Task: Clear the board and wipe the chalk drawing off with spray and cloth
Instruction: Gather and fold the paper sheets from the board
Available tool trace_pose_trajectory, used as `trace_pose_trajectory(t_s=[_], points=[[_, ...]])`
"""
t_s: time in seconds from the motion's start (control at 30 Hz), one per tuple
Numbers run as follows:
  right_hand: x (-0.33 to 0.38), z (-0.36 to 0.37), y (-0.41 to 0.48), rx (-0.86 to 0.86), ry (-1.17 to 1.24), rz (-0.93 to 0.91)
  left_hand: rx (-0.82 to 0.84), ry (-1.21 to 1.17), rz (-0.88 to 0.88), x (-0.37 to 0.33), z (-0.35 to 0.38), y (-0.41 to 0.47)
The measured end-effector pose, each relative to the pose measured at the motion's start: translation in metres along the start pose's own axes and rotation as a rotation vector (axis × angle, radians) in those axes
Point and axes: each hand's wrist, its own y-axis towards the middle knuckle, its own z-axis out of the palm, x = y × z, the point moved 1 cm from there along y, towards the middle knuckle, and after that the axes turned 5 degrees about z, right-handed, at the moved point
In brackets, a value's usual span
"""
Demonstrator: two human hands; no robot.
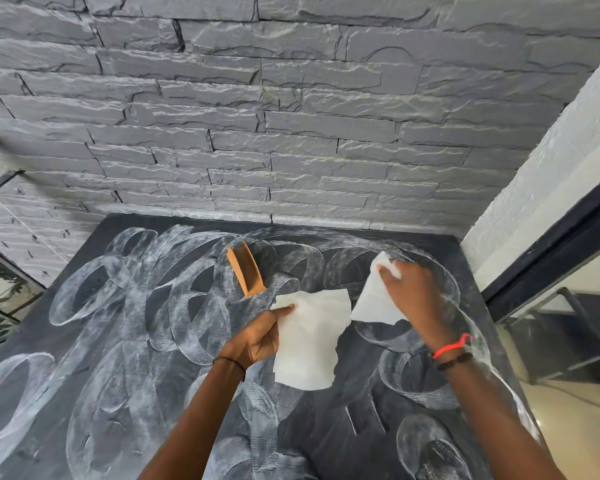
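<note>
- Board (326, 431) lying flat; far edge butting grey stone wall (291, 133); right edge beside white pillar (551, 188)
- Chalk drawing (187, 306): white loops over nearly whole surface
- Orange-brown block (246, 271) standing on board near far edge, just beyond hands; open room to its left
- Left hand (257, 337) pinching larger white cloth piece (309, 344) by left edge, over board centre
- Right hand (413, 296) gripping smaller white piece (374, 299), fingers curled at top corner; pieces just apart

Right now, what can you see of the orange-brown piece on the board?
The orange-brown piece is a small block with a curved, trough-like inner face, matte and wood-like. It rests on the chalk-covered board near the far edge, just beyond the white sheet in the left hand. Neither hand touches it.
</note>
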Motion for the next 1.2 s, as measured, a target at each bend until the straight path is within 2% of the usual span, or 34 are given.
trace_pose_trajectory(t_s=[0.1, 0.2, 0.37, 0.5, 0.6, 0.87, 1.2], points=[[0.039, 0.013, -0.022, -0.167, -0.335, -0.282, 0.018, -0.008, -0.008, 0.0, 0.006, 0.002], [0.065, 0.038, -0.045, -0.073, -0.52, -0.447, 0.033, -0.009, -0.006, -0.001, 0.014, 0.002], [0.069, 0.069, -0.066, 0.004, -0.618, -0.574, 0.026, -0.014, 0.007, -0.003, 0.018, 0.002], [0.072, 0.079, -0.073, 0.032, -0.633, -0.589, 0.07, -0.06, 0.007, -0.005, 0.015, 0.003], [0.077, 0.083, -0.076, 0.043, -0.63, -0.585, 0.11, 0.011, 0.012, -0.006, 0.014, 0.003], [0.088, 0.087, -0.098, 0.033, -0.63, -0.538, -0.049, -0.028, 0.0, -0.008, 0.011, 0.008], [0.073, 0.097, -0.135, 0.125, -0.611, -0.538, -0.06, -0.059, 0.091, -0.022, 0.004, -0.002]])
